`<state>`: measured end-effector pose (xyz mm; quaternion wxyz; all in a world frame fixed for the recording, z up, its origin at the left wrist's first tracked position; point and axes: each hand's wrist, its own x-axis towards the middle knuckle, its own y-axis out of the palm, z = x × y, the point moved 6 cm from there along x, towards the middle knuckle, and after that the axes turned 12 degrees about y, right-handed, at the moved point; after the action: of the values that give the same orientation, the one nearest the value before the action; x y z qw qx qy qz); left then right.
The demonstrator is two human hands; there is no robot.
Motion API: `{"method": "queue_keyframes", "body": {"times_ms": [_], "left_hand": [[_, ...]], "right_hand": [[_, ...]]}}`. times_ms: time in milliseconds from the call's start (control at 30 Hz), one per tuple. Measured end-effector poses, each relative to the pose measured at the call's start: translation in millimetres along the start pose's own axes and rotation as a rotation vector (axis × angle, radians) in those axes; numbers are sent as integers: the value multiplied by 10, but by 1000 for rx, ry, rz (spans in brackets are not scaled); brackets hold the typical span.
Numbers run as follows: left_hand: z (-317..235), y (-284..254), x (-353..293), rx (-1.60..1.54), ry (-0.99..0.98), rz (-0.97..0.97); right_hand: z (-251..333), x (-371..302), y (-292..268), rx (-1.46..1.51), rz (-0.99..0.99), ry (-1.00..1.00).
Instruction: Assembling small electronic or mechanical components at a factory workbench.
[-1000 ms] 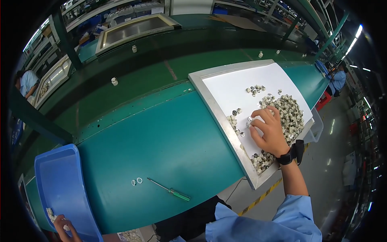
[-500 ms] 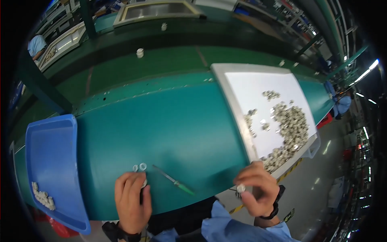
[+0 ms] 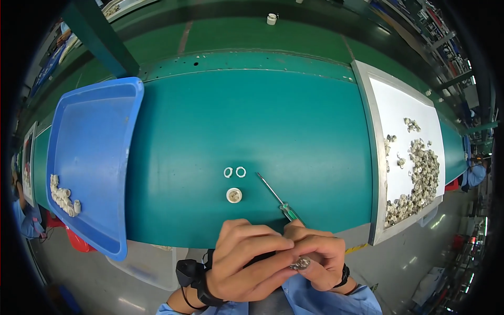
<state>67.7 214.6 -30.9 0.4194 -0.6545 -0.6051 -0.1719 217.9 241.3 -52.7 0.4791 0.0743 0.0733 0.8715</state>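
Note:
My left hand (image 3: 249, 260) and my right hand (image 3: 323, 257) meet at the bench's front edge, their fingers bent and touching. A small round silvery metal part (image 3: 300, 263) shows at my right thumb, pinched in the right hand. My left fingers are closed against the right ones; their tips are partly hidden, so what they grip is unclear. Beyond the hands, a white round cup-like piece (image 3: 234, 196) stands on the green bench top (image 3: 199, 126). Two white rings, one left (image 3: 228, 172) and one right (image 3: 241, 171), lie behind it. A green-handled screwdriver (image 3: 287, 210) rests beside them, its handle end near my right hand.
At the left, a blue tray (image 3: 94, 136) holds several white pieces (image 3: 64, 196). On the right stands a metal-framed white tray (image 3: 375, 157) with a heap of small metal parts (image 3: 422, 170). A green post (image 3: 100, 39) rises at the back left. Another white piece (image 3: 271, 19) sits farther back.
My left hand has moved off the white round piece, which stays on the bench. My right hand has come inward from the metal-framed tray with the small metal part, and both hands now meet.

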Motion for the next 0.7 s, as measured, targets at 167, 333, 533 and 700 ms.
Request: {"method": "queue_keyframes", "body": {"times_ms": [167,333,533,700], "left_hand": [[-22,27,25,-17,-97,-27],[-48,102,20,15,-73,30],[78,149,-113,-377,-367,-40],[132,232,-168,-613,-514,-128]], "right_hand": [[154,27,-74,-223,-62,-85],[354,42,-139,-369,-190,-114],[349,59,-175,-476,-85,-187],[362,64,-161,-577,-76,-216]]}}
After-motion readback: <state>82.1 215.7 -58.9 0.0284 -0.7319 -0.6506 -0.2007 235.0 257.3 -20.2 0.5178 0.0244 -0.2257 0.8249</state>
